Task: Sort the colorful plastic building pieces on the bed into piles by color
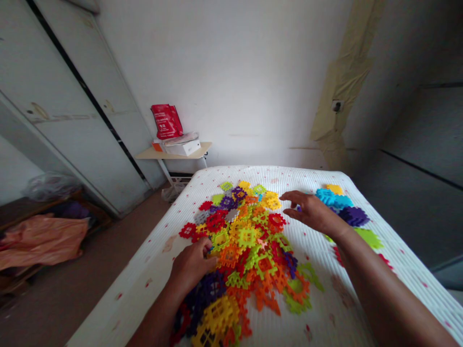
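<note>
A wide heap of interlocking plastic building pieces (pixel 248 236) in yellow, green, orange, red, purple and grey lies in the middle of the covered surface. At its left edge is my left hand (pixel 193 265), fingers curled toward the thumb against the pieces. A bit of blue shows by its fingertips, but what they grip is hidden. My right hand (pixel 307 209) hovers right of the heap, thumb and fingers apart, near a yellow piece (pixel 271 200). A small spot of purple shows behind its fingers. Beyond the right wrist lie sorted pieces: blue (pixel 331 197), purple (pixel 354 217) and green (pixel 369 238).
A white ribbed cover (pixel 144 284) with small red marks lies under the pieces. Behind it on the left, a small table (pixel 173 155) bears a red bag (pixel 167 121) and a white box (pixel 186 147). White cabinet doors (pixel 72 96) stand at left; a wall closes the back.
</note>
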Available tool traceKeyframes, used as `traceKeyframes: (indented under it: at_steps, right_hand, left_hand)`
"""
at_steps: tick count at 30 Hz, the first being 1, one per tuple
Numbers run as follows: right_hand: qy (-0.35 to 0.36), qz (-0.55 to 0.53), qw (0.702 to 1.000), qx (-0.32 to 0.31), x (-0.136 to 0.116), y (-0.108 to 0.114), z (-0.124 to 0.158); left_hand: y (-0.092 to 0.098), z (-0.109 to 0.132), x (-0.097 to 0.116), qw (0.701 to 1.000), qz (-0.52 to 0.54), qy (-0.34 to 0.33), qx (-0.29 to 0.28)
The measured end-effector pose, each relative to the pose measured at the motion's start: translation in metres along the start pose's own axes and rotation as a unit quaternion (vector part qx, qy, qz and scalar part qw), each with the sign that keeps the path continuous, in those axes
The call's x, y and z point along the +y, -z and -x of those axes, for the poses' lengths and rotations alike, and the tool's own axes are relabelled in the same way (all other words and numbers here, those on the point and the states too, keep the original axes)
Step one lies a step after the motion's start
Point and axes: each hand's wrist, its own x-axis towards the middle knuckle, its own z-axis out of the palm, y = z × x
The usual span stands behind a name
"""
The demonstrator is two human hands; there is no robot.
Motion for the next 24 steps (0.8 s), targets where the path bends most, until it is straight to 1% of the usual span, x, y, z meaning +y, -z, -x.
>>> traceKeyframes:
  at_steps: [7,11,14,19,21,24]
  right_hand:
    - [0.002,-0.008,1.0,-0.005,-0.0027,-0.0011,-0.0007]
    - [-0.002,-0.004,1.0,-0.012,-0.0028,-0.0022,-0.001]
    - [-0.007,-0.002,1.0,-0.015,-0.0031,-0.0027,-0.0011]
    - [0.003,-0.001,1.0,-0.013,-0.0007,-0.0047,-0.0012]
    - [0.006,0.002,1.0,-0.013,0.0001,-0.0056,-0.0013]
    - [0.008,0.001,1.0,-0.013,-0.0012,-0.0062,-0.0016]
  left_hand:
    - [-0.0051,0.0028,-0.0013,1.0,0.016,-0.019,-0.001]
    - [-0.0043,0.0022,-0.0002,0.998,0.052,-0.03,0.024]
    - [-0.0038,0.0001,-0.0013,0.994,0.102,-0.029,0.03]
    - [-0.0072,-0.003,-0.0013,0.972,0.223,-0.041,0.06]
    - [-0.0084,-0.0033,0.0008,0.958,0.274,-0.04,0.071]
    - [-0.008,-0.0029,0.0035,0.931,0.347,-0.034,0.106]
